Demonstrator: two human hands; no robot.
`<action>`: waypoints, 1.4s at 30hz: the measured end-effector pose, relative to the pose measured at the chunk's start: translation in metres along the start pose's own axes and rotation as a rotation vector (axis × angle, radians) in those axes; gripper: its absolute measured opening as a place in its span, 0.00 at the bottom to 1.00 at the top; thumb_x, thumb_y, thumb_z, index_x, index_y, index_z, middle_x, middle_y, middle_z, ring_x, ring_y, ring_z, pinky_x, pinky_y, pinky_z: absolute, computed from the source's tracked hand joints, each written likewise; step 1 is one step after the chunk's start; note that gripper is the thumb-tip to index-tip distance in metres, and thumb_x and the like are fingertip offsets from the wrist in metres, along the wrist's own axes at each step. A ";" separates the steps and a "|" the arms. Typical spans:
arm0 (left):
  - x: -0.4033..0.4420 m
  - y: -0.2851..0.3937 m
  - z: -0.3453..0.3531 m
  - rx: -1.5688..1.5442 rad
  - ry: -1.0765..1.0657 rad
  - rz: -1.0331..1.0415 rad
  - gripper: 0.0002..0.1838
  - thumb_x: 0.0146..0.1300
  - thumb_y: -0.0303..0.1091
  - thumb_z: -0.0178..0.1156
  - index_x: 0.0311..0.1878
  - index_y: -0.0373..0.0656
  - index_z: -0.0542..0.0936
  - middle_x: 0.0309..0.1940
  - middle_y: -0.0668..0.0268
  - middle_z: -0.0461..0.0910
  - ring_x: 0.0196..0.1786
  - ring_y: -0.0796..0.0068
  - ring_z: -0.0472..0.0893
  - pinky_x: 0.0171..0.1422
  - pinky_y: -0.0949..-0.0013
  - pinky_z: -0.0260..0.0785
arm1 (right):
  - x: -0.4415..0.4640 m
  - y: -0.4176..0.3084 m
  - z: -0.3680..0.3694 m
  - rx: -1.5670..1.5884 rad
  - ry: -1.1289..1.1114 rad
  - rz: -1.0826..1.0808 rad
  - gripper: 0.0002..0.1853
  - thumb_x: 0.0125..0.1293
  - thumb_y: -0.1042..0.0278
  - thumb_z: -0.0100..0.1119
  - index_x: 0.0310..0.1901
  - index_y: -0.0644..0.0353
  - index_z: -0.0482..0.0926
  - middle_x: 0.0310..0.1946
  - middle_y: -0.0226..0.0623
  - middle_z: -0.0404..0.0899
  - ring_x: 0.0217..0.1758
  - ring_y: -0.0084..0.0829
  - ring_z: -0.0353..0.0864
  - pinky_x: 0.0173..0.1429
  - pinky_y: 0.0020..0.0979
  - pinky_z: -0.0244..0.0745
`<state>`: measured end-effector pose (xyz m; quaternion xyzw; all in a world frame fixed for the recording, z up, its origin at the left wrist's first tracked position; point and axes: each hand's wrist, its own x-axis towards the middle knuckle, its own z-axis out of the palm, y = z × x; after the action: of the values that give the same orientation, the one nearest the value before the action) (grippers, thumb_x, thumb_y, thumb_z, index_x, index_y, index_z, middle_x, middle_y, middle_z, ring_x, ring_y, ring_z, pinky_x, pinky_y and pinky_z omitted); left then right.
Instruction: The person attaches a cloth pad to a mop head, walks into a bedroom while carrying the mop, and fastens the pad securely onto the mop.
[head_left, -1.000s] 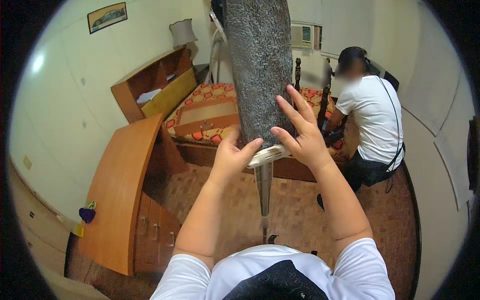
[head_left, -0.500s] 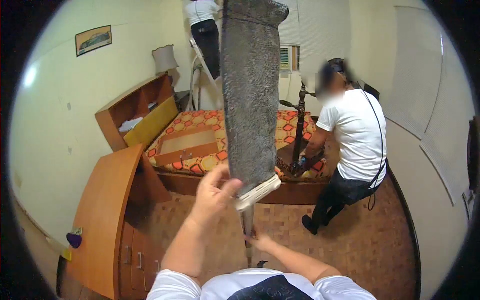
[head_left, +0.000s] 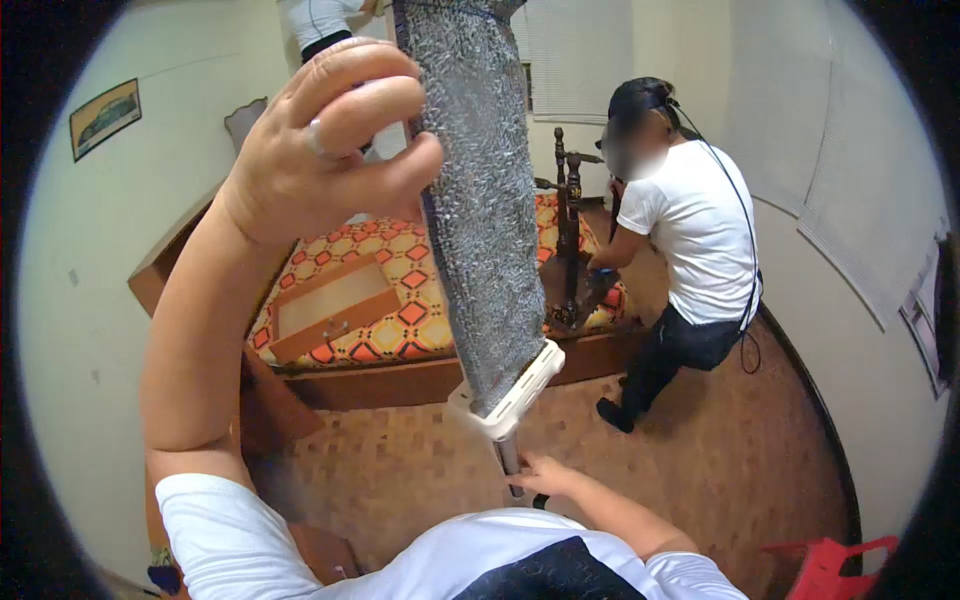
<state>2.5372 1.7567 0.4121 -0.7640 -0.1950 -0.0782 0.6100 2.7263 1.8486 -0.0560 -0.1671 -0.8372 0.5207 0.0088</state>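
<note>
A flat mop is raised in front of me, its long grey fuzzy pad point(head_left: 480, 200) stretching up past the top edge of the view. A white slotted plastic piece point(head_left: 525, 395) sits at the pad's lower end, with the grey pole point(head_left: 508, 465) below it. My left hand point(head_left: 310, 150), with a ring on one finger, is curled at the pad's left edge, fingertips against it. Lower down, my right hand point(head_left: 545, 475) is closed around the pole near my body.
A bed with an orange patterned mattress point(head_left: 420, 325) carries a wooden drawer point(head_left: 335, 305). To the right, a person in a white shirt point(head_left: 700, 230) bends beside dark turned-wood furniture point(head_left: 568, 230). Another person point(head_left: 320, 20) is at upper left. A red plastic object point(head_left: 830, 565) stands lower right.
My left hand has moved up along the pad's edge from its lower end. The mop leans further left at the top, and my view has shifted right.
</note>
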 end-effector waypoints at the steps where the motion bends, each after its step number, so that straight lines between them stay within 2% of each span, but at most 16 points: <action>1: -0.002 -0.002 0.001 0.021 -0.013 0.041 0.13 0.40 0.34 0.62 0.32 0.49 0.72 0.39 0.67 0.69 0.46 0.64 0.73 0.53 0.59 0.70 | -0.002 -0.009 -0.003 0.000 0.009 0.011 0.31 0.54 0.52 0.61 0.54 0.65 0.68 0.44 0.47 0.77 0.46 0.38 0.78 0.51 0.33 0.71; 3: -0.005 -0.005 0.001 0.069 -0.028 0.128 0.11 0.48 0.35 0.62 0.35 0.48 0.74 0.42 0.64 0.71 0.48 0.61 0.73 0.56 0.52 0.68 | -0.004 -0.013 -0.001 -0.002 0.021 0.078 0.32 0.54 0.51 0.61 0.54 0.66 0.67 0.43 0.47 0.78 0.43 0.38 0.79 0.48 0.34 0.72; 4: -0.004 -0.004 0.000 0.051 -0.031 0.131 0.12 0.42 0.30 0.61 0.32 0.47 0.73 0.41 0.65 0.70 0.46 0.61 0.74 0.54 0.53 0.70 | -0.003 -0.010 0.002 -0.024 0.060 0.046 0.33 0.54 0.51 0.61 0.54 0.67 0.67 0.42 0.47 0.78 0.42 0.38 0.79 0.47 0.34 0.73; 8: -0.017 -0.008 0.007 0.075 -0.011 0.167 0.14 0.32 0.32 0.60 0.27 0.47 0.71 0.39 0.66 0.70 0.43 0.62 0.73 0.49 0.58 0.72 | -0.006 -0.010 0.011 -0.026 0.157 0.077 0.33 0.54 0.51 0.62 0.54 0.67 0.66 0.41 0.49 0.77 0.40 0.39 0.79 0.45 0.35 0.73; 15: -0.003 -0.018 0.011 0.042 -0.149 0.253 0.14 0.33 0.41 0.59 0.24 0.48 0.68 0.32 0.67 0.69 0.38 0.64 0.72 0.41 0.61 0.71 | -0.014 -0.026 0.013 -0.082 0.201 0.164 0.34 0.54 0.54 0.62 0.56 0.69 0.63 0.43 0.52 0.76 0.48 0.38 0.76 0.50 0.35 0.71; 18: 0.027 -0.022 -0.001 0.080 -0.315 0.177 0.18 0.51 0.54 0.55 0.25 0.48 0.70 0.25 0.70 0.71 0.30 0.73 0.73 0.31 0.71 0.68 | -0.023 -0.023 0.013 -0.171 0.183 -0.017 0.36 0.55 0.54 0.62 0.59 0.67 0.60 0.47 0.50 0.74 0.51 0.36 0.74 0.53 0.33 0.69; 19: 0.039 -0.024 -0.004 0.109 -0.408 0.163 0.21 0.56 0.57 0.53 0.26 0.48 0.71 0.24 0.70 0.73 0.28 0.76 0.73 0.30 0.74 0.68 | -0.028 -0.028 0.009 -0.014 0.122 0.068 0.36 0.56 0.54 0.62 0.59 0.67 0.59 0.47 0.49 0.74 0.51 0.36 0.74 0.53 0.33 0.68; 20: 0.046 -0.028 0.002 0.000 -0.157 0.221 0.21 0.53 0.58 0.54 0.23 0.51 0.68 0.17 0.77 0.69 0.19 0.79 0.69 0.22 0.73 0.64 | -0.031 -0.031 0.006 0.142 0.062 0.151 0.37 0.56 0.53 0.61 0.60 0.66 0.58 0.47 0.49 0.74 0.51 0.36 0.74 0.54 0.32 0.68; 21: 0.051 -0.026 0.000 0.021 -0.206 0.156 0.20 0.53 0.58 0.54 0.23 0.51 0.68 0.19 0.76 0.70 0.21 0.78 0.70 0.23 0.73 0.65 | -0.034 -0.033 0.003 0.299 0.003 0.235 0.37 0.56 0.53 0.61 0.61 0.65 0.57 0.48 0.48 0.74 0.51 0.36 0.74 0.54 0.32 0.68; 23: 0.055 -0.019 -0.007 0.066 -0.301 0.025 0.20 0.54 0.58 0.53 0.24 0.51 0.69 0.21 0.74 0.72 0.23 0.77 0.71 0.25 0.72 0.66 | -0.036 -0.036 -0.001 0.102 0.028 0.260 0.32 0.56 0.55 0.61 0.56 0.65 0.62 0.46 0.45 0.75 0.49 0.35 0.75 0.52 0.31 0.69; 24: 0.043 -0.018 0.008 0.076 -0.237 -0.062 0.18 0.50 0.52 0.56 0.24 0.48 0.69 0.23 0.69 0.70 0.28 0.68 0.74 0.29 0.66 0.68 | -0.037 -0.040 -0.004 0.052 0.049 0.253 0.31 0.56 0.55 0.62 0.55 0.65 0.64 0.45 0.45 0.75 0.48 0.35 0.75 0.52 0.31 0.69; 28: 0.028 -0.007 0.043 0.154 -0.062 -0.404 0.19 0.54 0.55 0.53 0.25 0.49 0.71 0.19 0.67 0.70 0.24 0.66 0.76 0.26 0.66 0.68 | -0.035 -0.027 0.001 0.215 0.281 0.131 0.22 0.55 0.58 0.63 0.46 0.64 0.69 0.38 0.40 0.76 0.42 0.32 0.76 0.46 0.32 0.71; 34: 0.029 0.038 0.050 -0.013 -0.110 -0.879 0.23 0.60 0.57 0.47 0.28 0.44 0.71 0.23 0.58 0.73 0.30 0.56 0.76 0.31 0.59 0.67 | -0.038 0.003 0.020 0.134 0.492 0.079 0.16 0.55 0.67 0.59 0.42 0.61 0.67 0.30 0.36 0.72 0.33 0.29 0.72 0.38 0.31 0.69; 37: 0.029 0.031 0.052 -0.347 -0.167 -0.935 0.26 0.63 0.57 0.45 0.32 0.40 0.71 0.25 0.51 0.71 0.33 0.52 0.73 0.36 0.58 0.64 | -0.024 0.070 0.049 0.026 0.523 0.133 0.35 0.55 0.48 0.58 0.56 0.66 0.59 0.43 0.54 0.74 0.47 0.47 0.75 0.52 0.39 0.69; 39: 0.041 0.034 0.048 -0.360 -0.144 -0.892 0.23 0.63 0.53 0.47 0.31 0.38 0.71 0.25 0.53 0.70 0.30 0.55 0.71 0.35 0.60 0.63 | -0.056 -0.003 0.024 -0.028 0.327 0.329 0.38 0.56 0.48 0.56 0.58 0.68 0.57 0.49 0.59 0.69 0.53 0.51 0.70 0.56 0.41 0.66; 42: 0.065 0.041 0.048 -0.383 -0.057 -0.857 0.25 0.61 0.56 0.49 0.27 0.39 0.67 0.21 0.54 0.68 0.27 0.54 0.70 0.32 0.60 0.62 | -0.074 -0.014 0.029 0.083 0.518 0.292 0.38 0.56 0.49 0.55 0.59 0.69 0.56 0.53 0.61 0.67 0.57 0.52 0.67 0.58 0.42 0.63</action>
<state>2.6066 1.8088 0.3866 -0.7152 -0.4919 -0.3365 0.3652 2.7869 1.7962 -0.0449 -0.4127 -0.7520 0.4903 0.1541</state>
